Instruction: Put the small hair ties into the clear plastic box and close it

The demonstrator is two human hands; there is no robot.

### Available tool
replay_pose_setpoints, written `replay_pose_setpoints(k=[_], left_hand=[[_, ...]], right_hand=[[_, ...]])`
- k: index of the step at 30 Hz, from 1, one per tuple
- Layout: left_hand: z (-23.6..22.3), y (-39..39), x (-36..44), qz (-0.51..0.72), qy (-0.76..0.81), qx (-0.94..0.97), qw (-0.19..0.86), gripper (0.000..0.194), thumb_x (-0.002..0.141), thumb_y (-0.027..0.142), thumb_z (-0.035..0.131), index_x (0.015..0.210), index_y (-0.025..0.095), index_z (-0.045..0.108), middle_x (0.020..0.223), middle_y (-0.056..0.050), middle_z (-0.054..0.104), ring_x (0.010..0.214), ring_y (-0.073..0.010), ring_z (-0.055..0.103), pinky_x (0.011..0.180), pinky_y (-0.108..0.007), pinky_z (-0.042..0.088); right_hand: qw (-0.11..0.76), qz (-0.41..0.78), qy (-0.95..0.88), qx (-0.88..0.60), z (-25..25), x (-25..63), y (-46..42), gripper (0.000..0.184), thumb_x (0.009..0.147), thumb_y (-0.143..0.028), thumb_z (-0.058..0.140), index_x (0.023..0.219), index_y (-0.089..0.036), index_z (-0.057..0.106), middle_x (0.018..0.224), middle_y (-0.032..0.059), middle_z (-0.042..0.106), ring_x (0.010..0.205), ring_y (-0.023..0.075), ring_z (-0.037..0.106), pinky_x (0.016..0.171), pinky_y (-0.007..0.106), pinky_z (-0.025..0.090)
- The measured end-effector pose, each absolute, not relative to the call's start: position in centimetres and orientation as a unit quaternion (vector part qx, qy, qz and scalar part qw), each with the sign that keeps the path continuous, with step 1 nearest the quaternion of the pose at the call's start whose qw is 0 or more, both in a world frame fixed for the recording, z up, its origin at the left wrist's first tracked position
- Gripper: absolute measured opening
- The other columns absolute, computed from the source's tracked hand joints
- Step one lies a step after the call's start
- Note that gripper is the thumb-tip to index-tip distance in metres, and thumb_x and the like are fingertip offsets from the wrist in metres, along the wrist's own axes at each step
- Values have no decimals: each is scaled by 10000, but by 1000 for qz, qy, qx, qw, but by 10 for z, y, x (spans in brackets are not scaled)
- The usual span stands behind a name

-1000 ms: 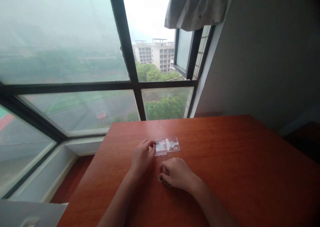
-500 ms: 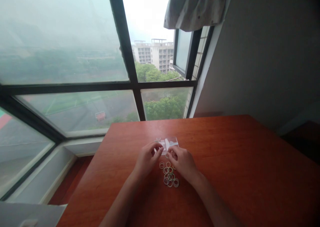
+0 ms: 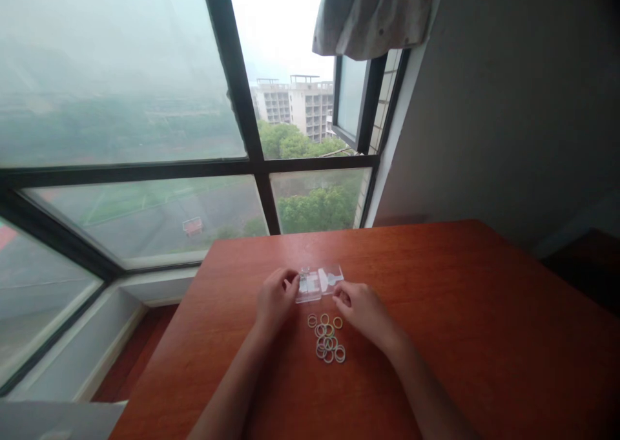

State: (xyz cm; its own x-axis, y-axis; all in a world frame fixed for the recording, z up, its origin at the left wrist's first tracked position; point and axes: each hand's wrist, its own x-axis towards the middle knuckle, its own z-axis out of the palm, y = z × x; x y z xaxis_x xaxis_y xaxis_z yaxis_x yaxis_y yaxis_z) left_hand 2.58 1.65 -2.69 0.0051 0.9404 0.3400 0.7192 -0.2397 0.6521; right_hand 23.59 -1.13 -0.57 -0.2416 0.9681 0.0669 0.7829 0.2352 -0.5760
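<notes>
A small clear plastic box (image 3: 309, 287) lies on the table with its hinged lid (image 3: 331, 278) folded open to the right. Small shiny pieces show at its back left. My left hand (image 3: 277, 298) is closed at the box's left edge, thumb and fingers pinching it there. By the lid's near right corner is my right hand (image 3: 359, 307), its fingers curled together; what they hold, if anything, is hidden. Several pale thin rings (image 3: 330, 342) lie in a loose, partly overlapping cluster nearer to me. One yellowish ring (image 3: 338, 323) sits apart, close below my right hand.
The reddish-brown wooden table (image 3: 426, 285) reaches to a dark-framed window (image 3: 314, 164) at the back. A grey curtain (image 3: 372, 20) hangs at the upper right beside a bare wall (image 3: 508, 104). The table's left edge drops toward a dark red floor (image 3: 133, 346).
My hands have moved apart, the left one leftward to the box's edge and the right one slightly right. More of the box and the yellowish ring now show.
</notes>
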Motion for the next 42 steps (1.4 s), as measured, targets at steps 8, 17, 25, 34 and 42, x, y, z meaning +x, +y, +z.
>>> replay_pose_setpoints(k=[8, 17, 25, 34, 42], left_hand=[[-38, 25, 19, 356, 616, 691, 128, 152, 842, 293, 539, 828, 195, 654, 735, 4, 638, 613, -125, 559, 600, -233, 406], [-35, 24, 15, 358, 620, 685, 133, 143, 823, 290, 547, 828, 196, 655, 754, 3, 645, 610, -126, 565, 601, -237, 421], [-34, 22, 15, 356, 617, 689, 132, 162, 833, 307, 542, 843, 196, 659, 738, 0, 638, 614, -131, 566, 601, -242, 418], [-24, 15, 18, 346, 602, 709, 123, 164, 854, 285, 516, 852, 198, 654, 764, -13, 635, 652, -145, 560, 625, -251, 408], [-16, 6, 24, 328, 580, 734, 131, 153, 856, 259, 504, 874, 200, 644, 786, -14, 615, 651, -139, 546, 613, -242, 399]], right_hand=[[99, 259, -787, -552, -3, 247, -20, 130, 748, -230, 584, 759, -248, 712, 756, -7, 729, 683, 141, 641, 547, 216, 307], [42, 235, -824, -514, 0, 235, -31, 137, 708, -259, 605, 747, -266, 736, 758, 16, 744, 701, 174, 661, 541, 243, 284], [22, 191, -835, -516, 0, 231, -31, 174, 727, -238, 561, 734, -249, 735, 745, 42, 739, 678, 181, 653, 542, 260, 280], [117, 196, -784, -577, 5, 237, -19, 155, 791, -228, 548, 776, -229, 702, 795, 20, 733, 738, 156, 649, 608, 235, 326], [127, 264, -790, -539, 1, 241, -19, 151, 755, -203, 574, 803, -239, 712, 761, -9, 718, 687, 128, 622, 581, 213, 332]])
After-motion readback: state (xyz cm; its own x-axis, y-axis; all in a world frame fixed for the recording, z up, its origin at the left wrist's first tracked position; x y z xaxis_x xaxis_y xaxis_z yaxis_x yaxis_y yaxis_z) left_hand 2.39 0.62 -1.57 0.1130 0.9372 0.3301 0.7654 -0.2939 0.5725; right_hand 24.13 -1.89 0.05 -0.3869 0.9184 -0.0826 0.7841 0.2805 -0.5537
